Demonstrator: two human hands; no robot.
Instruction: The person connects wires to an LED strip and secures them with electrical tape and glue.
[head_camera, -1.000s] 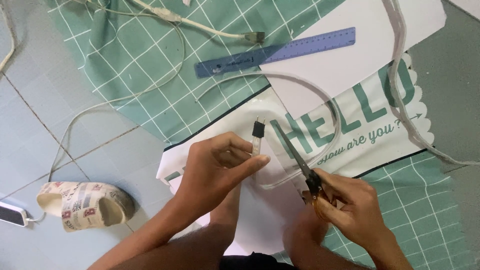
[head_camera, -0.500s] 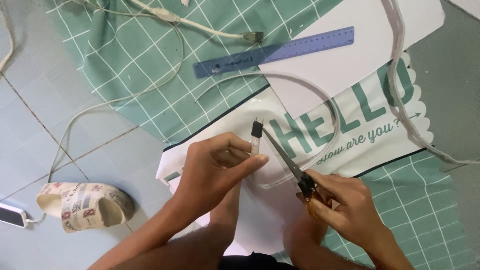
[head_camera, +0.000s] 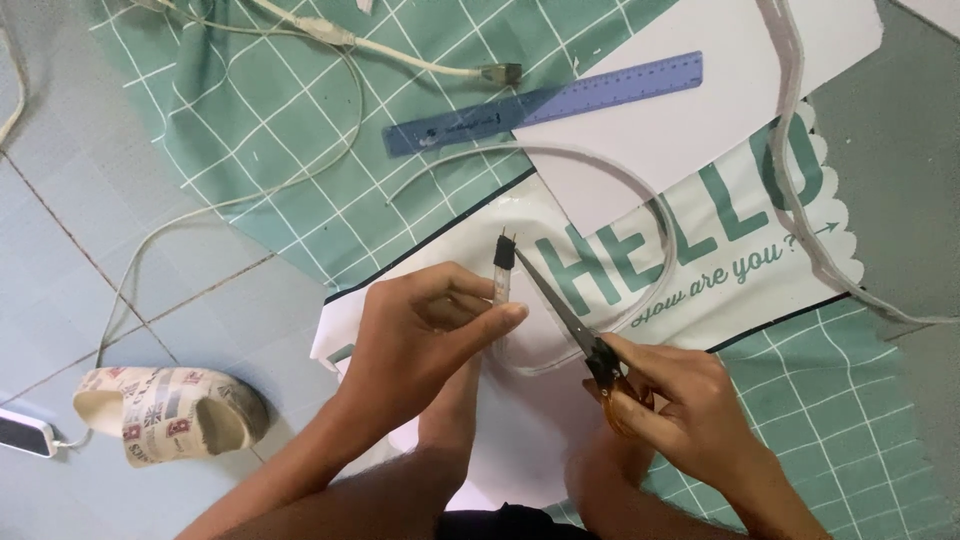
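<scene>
**Scissors at the end of a white strip**

Over the white printed sheet we are working with both hands. Our left hand is closing thumb and fingers around the pale, flexible white strip, pinching it just below its dark, two-pronged end cap, which is pointing up and away from us. Our right hand is wrapping its fingers tightly through the orange handles of a pair of dark-bladed scissors; the blades are lying together, or nearly so, with the tip touching the strip just under the cap. From our fingers the strip is curving away in a wide loop across the sheet.

Beneath the sheet a green cutting mat with a white grid is lying on grey floor tiles. A blue plastic ruler is resting across mat and sheet, a white cable with a plug is trailing above it, and a patterned slipper is sitting on the tiles to our left.
</scene>
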